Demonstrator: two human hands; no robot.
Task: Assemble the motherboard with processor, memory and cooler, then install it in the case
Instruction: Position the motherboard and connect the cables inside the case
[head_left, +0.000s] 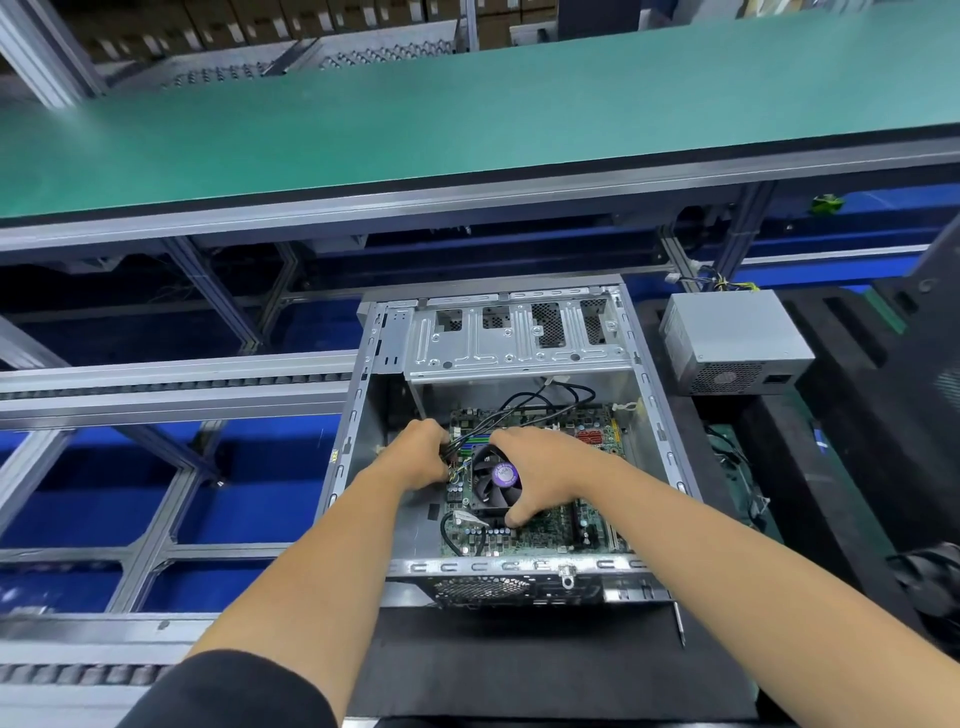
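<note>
An open silver case (358, 415) lies on a black mat, its drive cage at the far end. Inside it sits the green motherboard (540, 535). A black cooler (493, 480) with a fan and a purple label stands on the board. My right hand (545, 467) grips the cooler, fingers over its far right side and thumb at its near edge. My left hand (421, 457) is at the cooler's left side, fingers curled round a bundle of black cables (540, 400) that loops toward the far wall. The processor is hidden under the cooler.
A grey power supply (732, 340) stands to the right of the case on black foam (810, 499). A screwdriver (679, 626) lies on the black mat (519, 670) at the case's near right corner. A green conveyor belt (415, 114) runs across behind. Aluminium rails (171, 389) lie to the left.
</note>
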